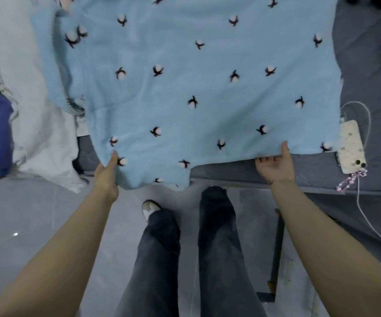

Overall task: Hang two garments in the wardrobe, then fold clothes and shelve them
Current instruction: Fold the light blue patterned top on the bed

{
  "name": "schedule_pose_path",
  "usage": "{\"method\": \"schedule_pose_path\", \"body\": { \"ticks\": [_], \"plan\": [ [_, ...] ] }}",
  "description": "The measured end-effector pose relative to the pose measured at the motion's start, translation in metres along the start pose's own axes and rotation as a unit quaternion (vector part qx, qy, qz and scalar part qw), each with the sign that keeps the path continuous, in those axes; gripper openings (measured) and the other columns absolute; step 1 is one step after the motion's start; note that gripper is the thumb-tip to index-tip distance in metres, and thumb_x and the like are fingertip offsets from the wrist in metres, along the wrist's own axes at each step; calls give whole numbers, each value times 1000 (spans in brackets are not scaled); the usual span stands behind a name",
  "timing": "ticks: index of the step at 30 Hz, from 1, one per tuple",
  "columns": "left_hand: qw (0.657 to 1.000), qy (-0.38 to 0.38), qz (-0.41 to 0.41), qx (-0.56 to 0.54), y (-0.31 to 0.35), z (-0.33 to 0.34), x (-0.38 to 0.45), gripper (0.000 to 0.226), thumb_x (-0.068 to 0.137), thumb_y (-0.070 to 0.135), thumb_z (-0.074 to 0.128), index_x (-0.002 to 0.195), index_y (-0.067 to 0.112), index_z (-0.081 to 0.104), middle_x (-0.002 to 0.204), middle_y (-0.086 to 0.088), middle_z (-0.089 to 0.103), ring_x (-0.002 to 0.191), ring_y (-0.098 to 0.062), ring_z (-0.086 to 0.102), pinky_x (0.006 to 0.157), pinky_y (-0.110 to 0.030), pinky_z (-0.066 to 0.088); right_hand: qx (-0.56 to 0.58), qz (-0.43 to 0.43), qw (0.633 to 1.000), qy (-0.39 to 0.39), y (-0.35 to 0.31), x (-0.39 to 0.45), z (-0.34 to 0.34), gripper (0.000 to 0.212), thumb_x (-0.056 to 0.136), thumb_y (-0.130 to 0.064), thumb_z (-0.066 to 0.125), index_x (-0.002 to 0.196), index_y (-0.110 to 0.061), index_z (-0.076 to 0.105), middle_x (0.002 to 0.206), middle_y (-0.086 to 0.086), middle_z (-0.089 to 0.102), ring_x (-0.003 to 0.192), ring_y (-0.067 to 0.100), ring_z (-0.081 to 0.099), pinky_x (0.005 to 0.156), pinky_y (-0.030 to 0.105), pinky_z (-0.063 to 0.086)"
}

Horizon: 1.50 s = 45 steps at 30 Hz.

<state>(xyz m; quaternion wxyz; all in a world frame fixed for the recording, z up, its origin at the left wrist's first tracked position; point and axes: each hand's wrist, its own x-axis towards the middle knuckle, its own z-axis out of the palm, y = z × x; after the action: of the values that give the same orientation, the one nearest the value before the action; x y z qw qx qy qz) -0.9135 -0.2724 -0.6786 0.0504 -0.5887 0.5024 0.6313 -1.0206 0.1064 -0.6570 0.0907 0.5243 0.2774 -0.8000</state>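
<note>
**Desk:** Hands at the hem, head camera. What step is this?

**Photographer:** Folding, by the look of it. A light blue sweater (208, 88) dotted with small dark-and-white motifs lies spread across a grey bed (368, 65), its lower edge hanging over the near side. The left hand (107, 172) grips the lower left corner, thumb on top of the fabric. The right hand (276, 165) holds the hem further right, thumb above, fingers curled beneath.

**Desk:** And the arms?

**Photographer:** Both bare forearms reach forward and slightly outward, hands well apart, roughly the garment's width. The person stands at the bed's edge in dark trousers.

**Desk:** Next move?

**Photographer:** Likely lifting the hem and carrying it up towards the collar, keeping both corners level so the fold lands square. Worth noting: a phone (351, 149) on a charging cable (365, 115) lies just beside the sweater's right edge, and pale clothes (36, 110) are heaped to the left. A wide swing could catch either.
</note>
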Motion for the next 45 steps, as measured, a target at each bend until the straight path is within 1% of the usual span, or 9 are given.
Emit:
{"method": "schedule_pose_path", "body": {
  "ticks": [7, 14, 24, 30, 34, 37, 39, 43, 45],
  "plan": [
    [974, 206, 70, 60, -11, 47, -9, 44, 98, 33, 55, 131, 4, 54, 134, -10, 58, 122, -25, 55, 95, -29, 44, -83, -77, 992, 51, -91, 35, -12, 35, 99, -38, 49, 124, -14, 58, 140, 7, 55, 127, 23, 54, 104, 39, 45],
    [971, 226, 51, 60, -8, 47, -14, 41, 100, 33, 52, 131, 6, 56, 132, -9, 59, 113, -23, 57, 94, -28, 44, -141, -42, 981, 125, -92, 32, -78, 20, 96, -32, 56, 108, -17, 61, 124, 0, 64, 86, 8, 67, 93, 27, 52],
    [970, 217, 59, 97, -15, 16, -26, 40, 96, 38, 57, 122, 7, 61, 121, -9, 63, 99, -18, 56, 84, -28, 43, -189, -81, 964, 169, -109, 32, -64, 34, 94, -34, 61, 123, -18, 55, 132, 2, 59, 120, 17, 57, 95, 35, 52],
    [982, 170, 3, 76, 20, 4, -44, 49, 91, 39, 63, 128, 8, 57, 121, -5, 62, 103, -22, 59, 91, -36, 49, -132, -47, 982, 126, -129, 9, -48, 9, 95, -19, 53, 92, -18, 61, 71, -6, 71, 65, 6, 66, 56, 21, 56],
    [996, 78, -44, -21, 84, 12, -64, 40, 91, 29, 63, 128, 14, 58, 117, 1, 65, 94, -19, 66, 78, -33, 53, -137, -16, 987, 86, -163, -3, -12, 13, 81, -11, 52, 72, -20, 49, 41, -8, 47, 40, 4, 44, 40, 13, 42],
    [995, -39, -85, -47, 129, 25, -75, 20, 76, 16, 67, 95, 17, 72, 77, 6, 74, 62, -9, 69, 57, -26, 54, -147, 5, 987, 61, -182, -6, 29, 4, 79, -15, 55, 82, -15, 57, 59, -4, 58, 50, 4, 54, 45, 11, 47],
    [994, -25, -69, -75, 152, 42, -71, 15, 90, 5, 54, 84, 18, 61, 52, 10, 66, 48, 0, 62, 48, -17, 51, -131, 2, 989, 65, -189, 2, 55, 18, 94, -18, 51, 102, -9, 65, 74, 1, 71, 63, 8, 69, 63, 16, 56],
    [967, 33, -82, -240, 180, 81, -31, 39, 102, 22, 45, 65, 13, 54, 42, 4, 57, 40, -5, 57, 48, -15, 50, -121, 17, 991, 51, -194, 36, 98, 32, 100, -22, 50, 126, -6, 61, 82, 7, 74, 79, 15, 70, 72, 21, 58],
    [969, 22, -54, -242, 173, 98, -8, 33, 103, 19, 44, 74, 8, 56, 50, 1, 61, 47, -7, 61, 63, -12, 53, -143, 15, 989, 34, -191, 55, 108, 38, 101, -25, 47, 133, -6, 54, 110, 10, 69, 101, 19, 66, 88, 24, 54]
  ]
}}
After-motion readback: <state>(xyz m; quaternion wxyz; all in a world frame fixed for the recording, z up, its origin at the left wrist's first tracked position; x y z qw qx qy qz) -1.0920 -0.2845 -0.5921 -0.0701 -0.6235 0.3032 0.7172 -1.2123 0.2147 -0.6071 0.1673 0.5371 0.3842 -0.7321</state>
